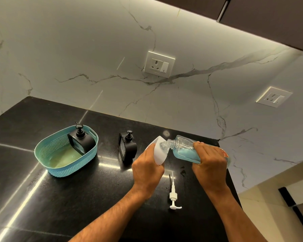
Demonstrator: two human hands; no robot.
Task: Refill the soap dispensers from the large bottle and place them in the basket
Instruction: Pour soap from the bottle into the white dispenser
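Observation:
My right hand (211, 163) grips a clear large bottle (184, 148) with blue soap, tipped on its side so its threaded neck meets the mouth of a white dispenser (160, 151). My left hand (147, 169) holds that white dispenser tilted toward the bottle. The white pump head (173, 194) lies on the counter between my forearms. A black dispenser (80, 139) stands inside the blue basket (47, 151) at the left. Another black dispenser (127, 148) stands on the counter between the basket and my left hand.
The black stone counter (59, 198) ends at a marble wall with two sockets (158, 64). The counter's right edge drops off just beyond my right arm. A few wet drops (182, 172) lie near the pump.

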